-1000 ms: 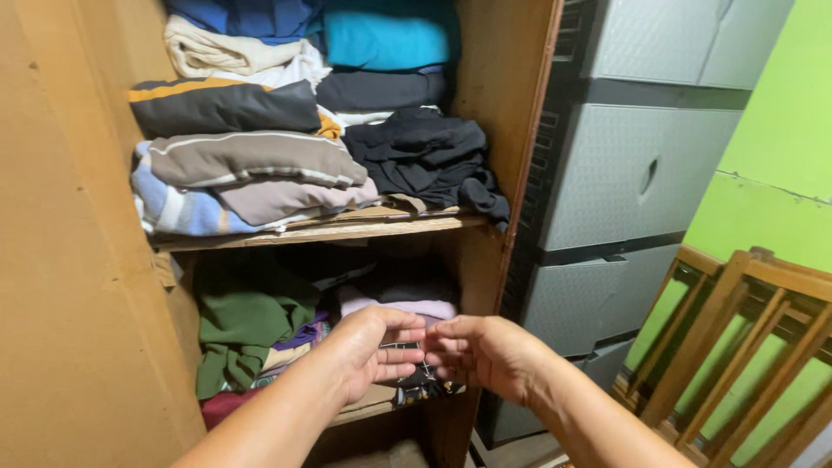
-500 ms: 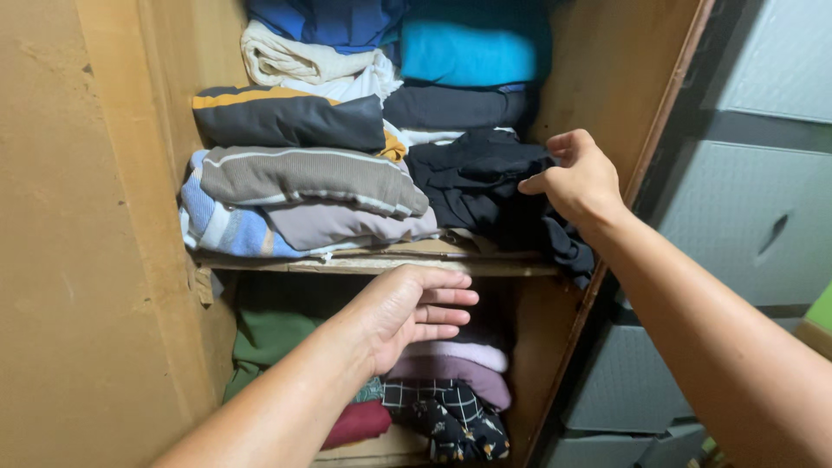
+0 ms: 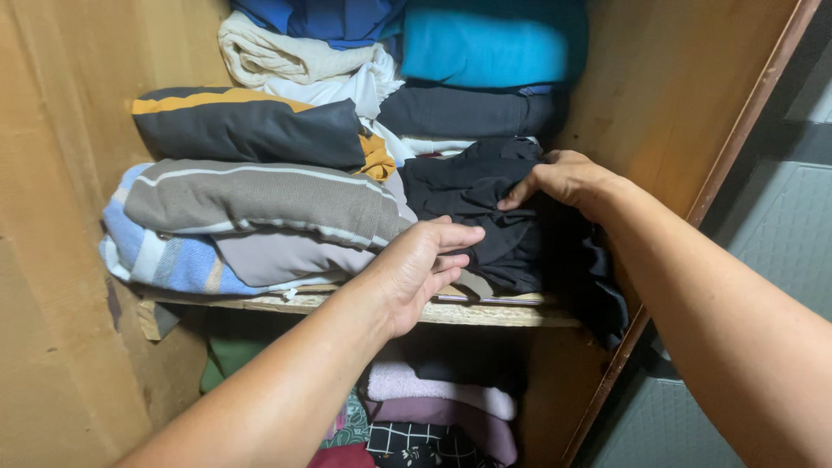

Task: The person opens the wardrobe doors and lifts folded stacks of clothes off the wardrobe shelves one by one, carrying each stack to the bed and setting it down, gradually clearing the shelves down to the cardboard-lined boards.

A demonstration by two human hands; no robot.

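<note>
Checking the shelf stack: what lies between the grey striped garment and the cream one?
In the head view, a dark folded garment with an orange stripe lies between them.

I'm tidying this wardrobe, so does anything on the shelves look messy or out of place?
Yes. The black garment under the right hand is bunched, and part of it hangs over the shelf edge at right. The other clothes are folded. The left hand hovers near it.
</note>
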